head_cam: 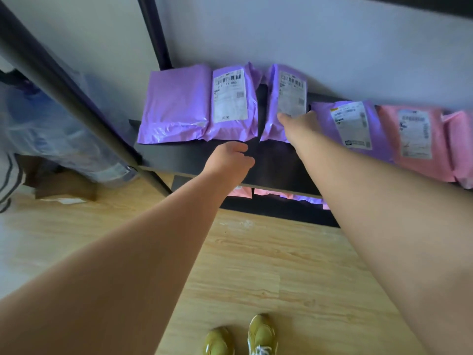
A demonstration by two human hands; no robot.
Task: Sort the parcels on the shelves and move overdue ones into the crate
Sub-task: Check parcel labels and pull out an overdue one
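Observation:
A row of soft mailer parcels lies on a black shelf (194, 155). From the left: a plain purple parcel (176, 103), a purple parcel with a white label (231, 101), a third purple labelled parcel (285, 98), a fourth purple one (350, 126), and a pink labelled parcel (414, 139). My right hand (298, 121) lies on the lower part of the third purple parcel, fingers on its label edge; the grip is hidden. My left hand (230, 157) hovers over the bare shelf front, fingers loosely curled, holding nothing. No crate is in view.
More pink and purple parcels (271, 193) show on the shelf below. A black upright post (66, 85) crosses the left. A large clear water bottle (51, 129) and a brown cardboard box (64, 185) sit on the wooden floor at left. Another pink parcel (460, 147) lies far right.

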